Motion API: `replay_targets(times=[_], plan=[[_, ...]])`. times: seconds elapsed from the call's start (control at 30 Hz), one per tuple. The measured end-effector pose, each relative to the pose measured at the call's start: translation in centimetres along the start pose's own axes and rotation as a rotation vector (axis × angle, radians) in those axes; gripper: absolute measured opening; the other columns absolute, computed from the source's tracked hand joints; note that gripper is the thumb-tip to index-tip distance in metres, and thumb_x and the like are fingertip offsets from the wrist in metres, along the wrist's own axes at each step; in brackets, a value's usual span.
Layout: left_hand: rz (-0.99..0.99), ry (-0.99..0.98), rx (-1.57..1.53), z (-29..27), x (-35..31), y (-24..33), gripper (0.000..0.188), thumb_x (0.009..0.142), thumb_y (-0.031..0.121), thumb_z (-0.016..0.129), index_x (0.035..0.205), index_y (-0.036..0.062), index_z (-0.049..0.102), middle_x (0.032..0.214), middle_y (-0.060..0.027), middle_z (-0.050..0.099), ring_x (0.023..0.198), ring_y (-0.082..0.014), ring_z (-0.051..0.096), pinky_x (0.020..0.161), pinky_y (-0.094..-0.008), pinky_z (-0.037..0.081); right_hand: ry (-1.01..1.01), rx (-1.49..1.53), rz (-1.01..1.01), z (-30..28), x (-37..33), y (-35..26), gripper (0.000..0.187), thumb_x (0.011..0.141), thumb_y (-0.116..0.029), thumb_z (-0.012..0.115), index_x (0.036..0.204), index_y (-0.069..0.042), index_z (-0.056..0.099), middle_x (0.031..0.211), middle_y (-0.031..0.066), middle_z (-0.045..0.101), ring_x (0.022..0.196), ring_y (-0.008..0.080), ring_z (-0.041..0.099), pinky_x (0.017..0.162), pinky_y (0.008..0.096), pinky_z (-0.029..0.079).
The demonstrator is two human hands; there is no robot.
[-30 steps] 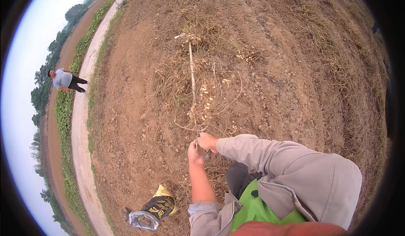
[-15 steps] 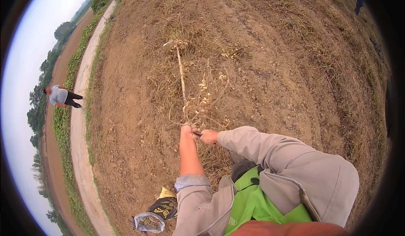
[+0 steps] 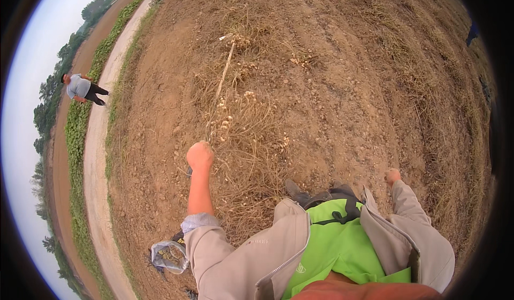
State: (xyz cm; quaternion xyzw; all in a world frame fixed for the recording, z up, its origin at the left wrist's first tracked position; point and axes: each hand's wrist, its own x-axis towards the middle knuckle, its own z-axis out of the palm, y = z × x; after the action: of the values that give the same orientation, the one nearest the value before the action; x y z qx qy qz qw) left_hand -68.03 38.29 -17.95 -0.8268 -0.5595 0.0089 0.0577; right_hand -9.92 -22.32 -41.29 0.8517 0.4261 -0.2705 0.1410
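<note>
My left hand [image 3: 200,156] is closed in a fist at the ends of a dried peanut plant [image 3: 220,126], whose pale pods stick out beyond it. A small dark piece shows beneath that wrist; its kind is unclear. Out to the right, my right hand [image 3: 392,176] is held low and apart, fingers curled; what they hold, if anything, is hidden. Past the left hand a pale wooden stick [image 3: 225,70] lies over straw, its far end beside a clump of peanut pods [image 3: 240,40]. More dry peanut vines [image 3: 251,160] cover the soil between my hands.
At lower left an opened bag [image 3: 170,257] with a whitish lining holds peanuts. More pods [image 3: 301,60] lie farther out. A person [image 3: 83,88] stands by the pale path [image 3: 96,155] on the left. Rows of dry straw [image 3: 423,96] run along the right.
My hands were together on the peanut plant; now they are apart. The left moved left and outward with the plant, the right swung far right. The bag shows farther left.
</note>
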Motion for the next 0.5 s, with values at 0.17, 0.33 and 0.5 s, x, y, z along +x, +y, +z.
replay_targets(times=[0.17,0.33,0.5], plan=[[-0.097,-0.025,0.040,-3.1,2.0,2.9,0.025,0.091,0.026,0.056,0.080,0.0070,0.069,0.083,-0.0156,0.071,0.082,-0.0352,0.069,0.070,-0.0470,0.054,-0.150,0.992,1.009,10.7,-14.2,4.4,0.008,0.088,-0.007,0.063,0.091,-0.003,0.070,0.075,0.0207,0.068,0.064,0.0324,0.068,0.054,0.0478,0.055],[-0.183,-0.078,-0.069,-6.2,6.1,9.7,0.044,0.099,0.042,0.049,0.100,0.0034,0.070,0.104,-0.0208,0.070,0.101,-0.0384,0.066,0.086,-0.0479,0.052,-0.330,1.166,0.866,14.2,-19.3,5.4,0.011,0.090,-0.012,0.061,0.092,-0.004,0.069,0.075,0.0167,0.068,0.064,0.0280,0.067,0.053,0.0436,0.053],[-0.387,-0.381,-0.518,2.1,5.1,19.3,0.053,0.100,0.044,0.048,0.115,-0.0026,0.067,0.120,-0.0251,0.065,0.114,-0.0397,0.061,0.094,-0.0466,0.048,-0.209,1.290,0.640,13.9,-18.9,7.7,0.015,0.091,-0.017,0.060,0.093,-0.005,0.068,0.075,0.0127,0.067,0.064,0.0236,0.065,0.053,0.0394,0.052]])
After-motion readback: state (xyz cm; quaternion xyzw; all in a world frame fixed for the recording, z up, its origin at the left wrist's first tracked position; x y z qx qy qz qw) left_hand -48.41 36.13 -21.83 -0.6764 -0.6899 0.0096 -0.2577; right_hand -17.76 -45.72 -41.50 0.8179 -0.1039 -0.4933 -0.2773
